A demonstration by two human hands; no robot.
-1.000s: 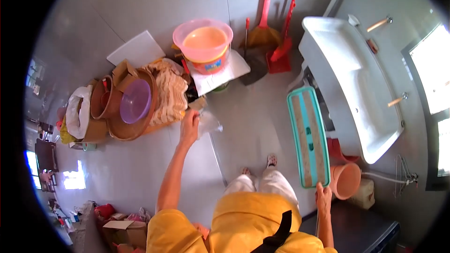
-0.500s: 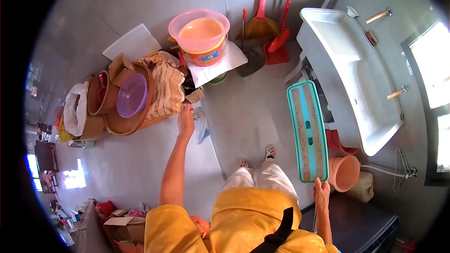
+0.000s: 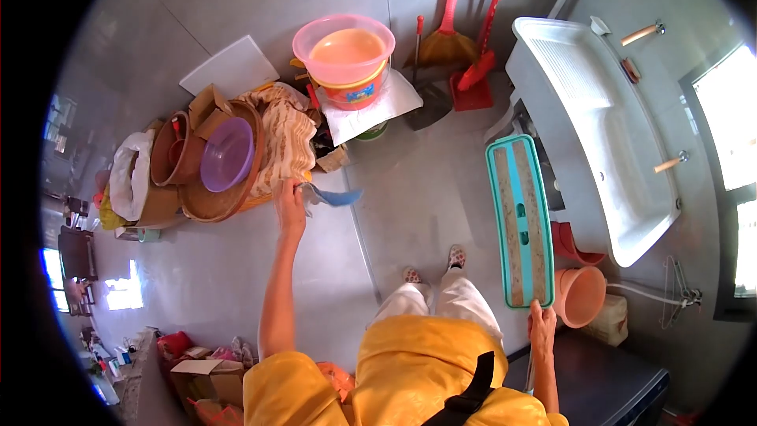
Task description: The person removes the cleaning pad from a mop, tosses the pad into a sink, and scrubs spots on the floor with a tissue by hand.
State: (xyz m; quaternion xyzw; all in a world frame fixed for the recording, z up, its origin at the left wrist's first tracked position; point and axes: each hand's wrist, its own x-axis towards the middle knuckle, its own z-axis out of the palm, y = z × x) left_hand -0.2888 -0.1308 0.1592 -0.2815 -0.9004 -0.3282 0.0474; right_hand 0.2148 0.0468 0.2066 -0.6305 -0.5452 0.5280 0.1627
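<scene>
1. While the left hand (image 3: 289,207) pinches a thin blue-grey piece (image 3: 337,198) above the floor (image 3: 410,205), the right hand (image 3: 542,323) grips the near end of a long teal-rimmed tray (image 3: 520,189) beside the sink (image 3: 631,166).
2. An orange bucket (image 3: 581,298) stands just beside the tray; a striped cloth (image 3: 280,142) and purple basin (image 3: 227,156) lie near the left hand.
3. Glossy, grey and seamed, the floor meets a grey wall (image 3: 260,0).

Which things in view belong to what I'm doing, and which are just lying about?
Part of the job, judging by your hands:
- blue cloth-like piece, in your left hand
- teal-edged panel, held at its near end by your right hand

Apparently just lying about:
- purple basin
- broom
- red dustpan
- peach bucket
</scene>
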